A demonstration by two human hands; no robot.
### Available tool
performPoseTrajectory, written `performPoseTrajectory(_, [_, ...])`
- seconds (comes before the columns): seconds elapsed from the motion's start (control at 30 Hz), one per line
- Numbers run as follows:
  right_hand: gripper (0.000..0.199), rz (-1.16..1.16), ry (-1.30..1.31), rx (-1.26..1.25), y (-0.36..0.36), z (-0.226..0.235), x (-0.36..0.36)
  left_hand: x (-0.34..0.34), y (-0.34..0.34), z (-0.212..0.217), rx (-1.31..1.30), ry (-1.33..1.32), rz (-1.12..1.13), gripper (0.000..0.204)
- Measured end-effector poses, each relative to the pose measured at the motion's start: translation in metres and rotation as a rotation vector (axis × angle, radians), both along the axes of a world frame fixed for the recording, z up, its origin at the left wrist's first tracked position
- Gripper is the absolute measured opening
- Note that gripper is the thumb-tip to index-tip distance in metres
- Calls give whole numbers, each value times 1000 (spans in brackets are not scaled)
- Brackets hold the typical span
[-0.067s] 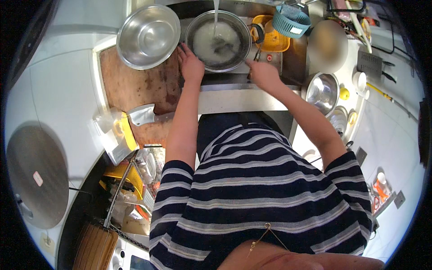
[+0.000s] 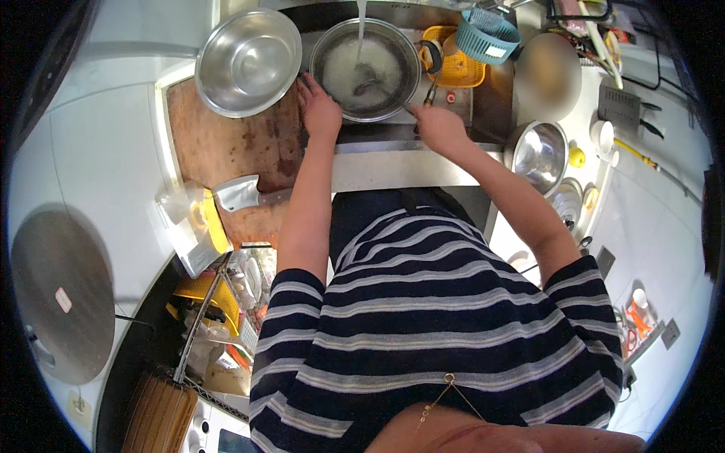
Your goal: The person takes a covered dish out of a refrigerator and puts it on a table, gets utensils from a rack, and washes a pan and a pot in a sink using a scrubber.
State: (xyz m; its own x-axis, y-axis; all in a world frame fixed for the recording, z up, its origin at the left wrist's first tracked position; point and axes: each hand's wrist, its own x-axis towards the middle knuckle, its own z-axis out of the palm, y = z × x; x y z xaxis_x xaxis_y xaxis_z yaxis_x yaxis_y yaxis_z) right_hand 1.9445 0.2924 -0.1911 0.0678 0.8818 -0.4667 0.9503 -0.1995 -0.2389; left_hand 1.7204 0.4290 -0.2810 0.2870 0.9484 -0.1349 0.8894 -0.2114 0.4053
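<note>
Under the running water stream (image 2: 362, 30) a metal pot (image 2: 341, 115) with dark loop handles sits in the sink, holding cloudy, frothy water. My left hand (image 2: 320, 113) grips the pot at its left side, where the dark handle is mostly covered by the fingers. My right hand (image 2: 440, 128) is closed around the handle of a long utensil, which slants over the near right rim. Its dark, rounded head (image 2: 365, 87) lies in the water, so its exact kind cannot be made out.
A steel basin (image 2: 249, 64) rests over the far end of a wooden cutting board (image 2: 226, 140), with a cleaver (image 2: 238, 194) nearer me. Right of the pot are an orange basket (image 2: 464, 75) and a blue basket (image 2: 487, 38). A steel bowl (image 2: 540, 155) stands on the right counter.
The utensil's dark head has shifted slightly left and nearer in the water, and its outline is clearer. My right hand has moved slightly left; my left hand stays at the pot.
</note>
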Motion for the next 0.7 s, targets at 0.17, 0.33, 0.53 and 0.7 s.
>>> performPoseTrajectory(0.17, [40, -262, 75, 181, 24, -11, 13, 19, 8, 7, -103, -11, -37, 83])
performPoseTrajectory(0.33, [46, -155, 21, -104, 5, 16, -16, -2, 6, -1, -60, 90, -50, 85])
performPoseTrajectory(0.53, [43, -140, -98, 55, 58, -1, 3, 33, 2, 13, -134, -4, -71, 82])
performPoseTrajectory(0.7, [23, -62, -117, 172, 55, 15, 16, -3, 7, -13, 9, 180, -78, 82])
